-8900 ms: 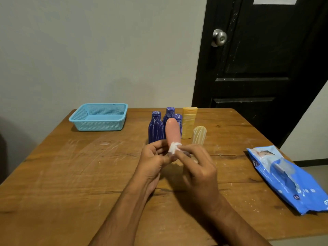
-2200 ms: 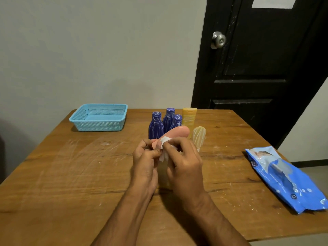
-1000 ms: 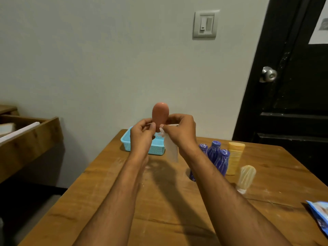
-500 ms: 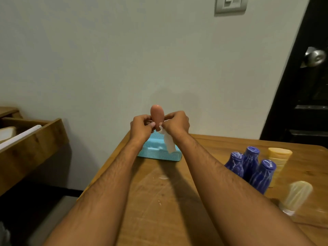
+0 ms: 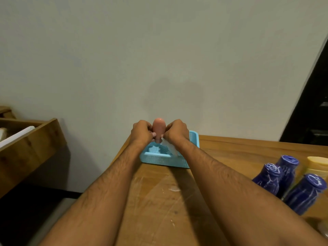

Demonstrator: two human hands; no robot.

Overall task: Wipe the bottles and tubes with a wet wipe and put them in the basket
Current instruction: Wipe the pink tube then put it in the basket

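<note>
- Pink tube: upright, directly above basket, poised for lowering in.
- Left hand: pinching tube's lower end.
- Right hand: gripping tube alongside, wet wipe trailing beneath.
- Blue bottles: on worktop, right of basket, likely awaiting wiping.

scuffed wooden table, perforated plastic basket, glossy pink tube.

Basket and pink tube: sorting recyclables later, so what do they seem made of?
The basket looks like light blue moulded plastic, with a fine perforated mesh in its walls and floor. The pink tube, held over it by both hands, looks like smooth soft plastic with a slight sheen; the exact type isn't clear.
</note>
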